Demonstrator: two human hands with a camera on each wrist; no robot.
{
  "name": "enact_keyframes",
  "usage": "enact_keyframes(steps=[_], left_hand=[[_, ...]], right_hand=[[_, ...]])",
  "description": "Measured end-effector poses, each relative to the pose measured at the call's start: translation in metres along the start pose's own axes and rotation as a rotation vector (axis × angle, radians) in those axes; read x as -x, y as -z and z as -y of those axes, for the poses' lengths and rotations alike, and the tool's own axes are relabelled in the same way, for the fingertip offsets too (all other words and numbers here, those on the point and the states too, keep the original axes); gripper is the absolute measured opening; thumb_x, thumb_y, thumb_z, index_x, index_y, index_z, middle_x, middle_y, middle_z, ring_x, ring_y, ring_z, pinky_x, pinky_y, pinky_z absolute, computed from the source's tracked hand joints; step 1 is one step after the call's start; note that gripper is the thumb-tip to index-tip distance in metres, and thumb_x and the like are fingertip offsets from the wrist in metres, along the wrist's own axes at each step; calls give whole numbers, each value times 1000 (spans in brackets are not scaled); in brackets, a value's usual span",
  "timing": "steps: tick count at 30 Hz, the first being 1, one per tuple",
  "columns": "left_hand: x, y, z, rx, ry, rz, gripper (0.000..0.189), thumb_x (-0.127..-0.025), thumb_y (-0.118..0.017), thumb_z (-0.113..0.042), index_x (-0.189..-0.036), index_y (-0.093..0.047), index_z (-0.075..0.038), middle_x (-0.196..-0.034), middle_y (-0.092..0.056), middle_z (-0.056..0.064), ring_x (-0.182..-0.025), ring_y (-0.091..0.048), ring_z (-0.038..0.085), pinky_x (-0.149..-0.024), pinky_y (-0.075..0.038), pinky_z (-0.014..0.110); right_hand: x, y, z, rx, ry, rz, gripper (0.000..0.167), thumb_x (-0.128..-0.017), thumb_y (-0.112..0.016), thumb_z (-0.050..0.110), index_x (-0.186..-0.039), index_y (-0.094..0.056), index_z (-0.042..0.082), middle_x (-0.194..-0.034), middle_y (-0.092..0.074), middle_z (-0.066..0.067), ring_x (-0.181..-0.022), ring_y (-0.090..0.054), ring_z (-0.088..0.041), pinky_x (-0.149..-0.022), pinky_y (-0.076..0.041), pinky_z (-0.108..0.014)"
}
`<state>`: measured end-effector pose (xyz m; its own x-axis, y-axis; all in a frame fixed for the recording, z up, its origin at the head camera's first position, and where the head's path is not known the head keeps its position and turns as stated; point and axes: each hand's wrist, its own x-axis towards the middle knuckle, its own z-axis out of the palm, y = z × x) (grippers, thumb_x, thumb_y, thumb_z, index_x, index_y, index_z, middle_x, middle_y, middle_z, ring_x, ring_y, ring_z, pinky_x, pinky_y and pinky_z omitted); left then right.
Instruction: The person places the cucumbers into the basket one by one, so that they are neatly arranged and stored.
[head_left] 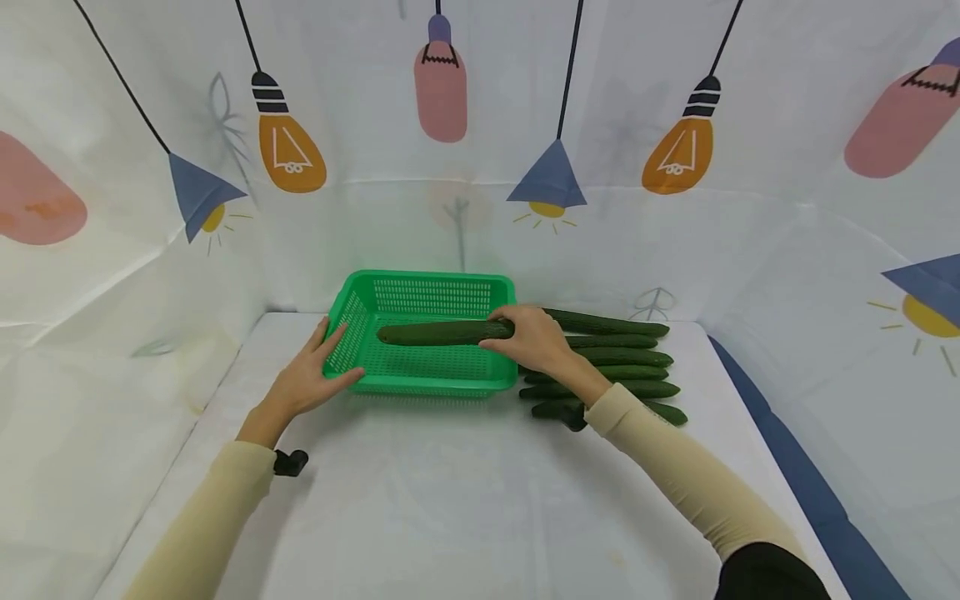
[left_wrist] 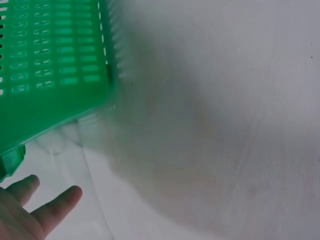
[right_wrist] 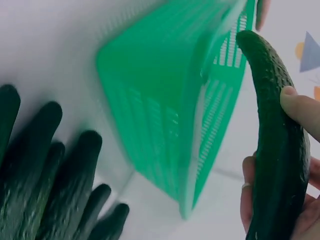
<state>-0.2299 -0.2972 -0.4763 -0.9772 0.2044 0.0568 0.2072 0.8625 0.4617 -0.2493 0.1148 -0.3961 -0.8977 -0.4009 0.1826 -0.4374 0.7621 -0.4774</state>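
My right hand [head_left: 536, 340] grips a long dark green cucumber [head_left: 442, 333] near one end, holding it lengthwise over the green plastic basket [head_left: 420, 385]. In the right wrist view, the thumb presses one side of that cucumber [right_wrist: 277, 140] and fingers come round the other. My left hand [head_left: 307, 377] is at the basket's left end with its fingers spread and fairly straight. The left wrist view shows two fingers [left_wrist: 57, 207] apart below the basket's corner [left_wrist: 65, 102]. No cucumbers show on the basket floor in the head view.
Several cucumbers [head_left: 626, 357] lie side by side on the white table [head_left: 450, 500], right of the basket. A white printed sheet [head_left: 480, 225] hangs behind. Dark blue cloth [head_left: 780, 442] runs along the right table edge.
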Motion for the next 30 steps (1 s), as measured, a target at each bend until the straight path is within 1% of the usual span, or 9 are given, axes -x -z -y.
enact_keyframes(steps=[2, 3, 5, 8, 11, 15, 20, 26, 30], left_hand=[[-1, -1, 1, 4, -6, -13, 95, -94, -60, -65, -168, -13, -25, -175, 5, 12, -151, -23, 55, -101, -37, 80], [-1, -1, 1, 5, -9, -20, 95, -95, -60, -64, -167, -13, -25, -174, 5, 12, -152, -22, 55, -102, -36, 80], [-2, -2, 1, 0, -16, -28, 94, -95, -59, -63, -168, -12, -25, -174, 4, 13, -153, -20, 54, -104, -34, 80], [-3, -2, 0, -4, -12, -33, 95, -95, -59, -64, -168, -12, -25, -175, 2, 12, -151, -23, 55, -101, -37, 79], [-4, -4, -1, -2, 0, -28, 98, -94, -59, -67, -168, -10, -25, -175, 0, 10, -150, -26, 55, -99, -39, 79], [-6, -6, 0, -7, 0, -42, 99, -93, -59, -68, -168, -12, -24, -175, -2, 9, -150, -27, 55, -100, -39, 79], [-6, -7, 0, -9, 2, -51, 98, -93, -58, -69, -168, -12, -25, -175, -3, 8, -148, -31, 55, -97, -41, 78], [-5, -6, -2, -7, 13, -44, 98, -94, -59, -67, -168, -12, -24, -175, -2, 9, -148, -31, 56, -99, -40, 78], [-4, -6, -3, -8, 15, -40, 98, -94, -58, -67, -168, -12, -23, -175, -2, 9, -148, -30, 56, -99, -40, 78]], right_hand=[[-3, -8, 3, -7, -12, 21, 53, -89, -79, 49, -131, -70, 18, -131, -70, -8, -96, -72, -23, -70, -58, -37], [-5, -12, 4, -19, -21, 32, 52, -89, -79, 48, -131, -70, 19, -131, -70, -8, -93, -72, -23, -66, -57, -36], [-7, -20, 6, -33, -34, 54, 51, -89, -79, 47, -132, -70, 21, -132, -70, -8, -97, -72, -22, -63, -55, -32], [-10, -29, 8, -77, -41, 89, 50, -90, -79, 45, -133, -69, 22, -132, -70, -8, -99, -72, -23, -59, -54, -32], [-12, -35, 10, -123, -40, 119, 47, -90, -79, 43, -131, -70, 22, -134, -68, -8, -112, -69, -24, -69, -57, -34], [-15, -40, 12, -161, -50, 154, 45, -90, -79, 42, -130, -71, 22, -139, -66, -6, -120, -66, -24, -83, -59, -40], [-16, -45, 10, -155, -50, 196, 45, -91, -78, 44, -130, -71, 23, -137, -66, -6, -119, -67, -24, -84, -59, -41], [-16, -50, 8, -166, -29, 230, 46, -93, -74, 48, -131, -71, 21, -134, -68, -4, -115, -66, -22, -86, -58, -41], [-15, -52, 9, -160, -10, 249, 47, -95, -72, 49, -130, -71, 19, -130, -70, -4, -108, -68, -21, -83, -57, -38]])
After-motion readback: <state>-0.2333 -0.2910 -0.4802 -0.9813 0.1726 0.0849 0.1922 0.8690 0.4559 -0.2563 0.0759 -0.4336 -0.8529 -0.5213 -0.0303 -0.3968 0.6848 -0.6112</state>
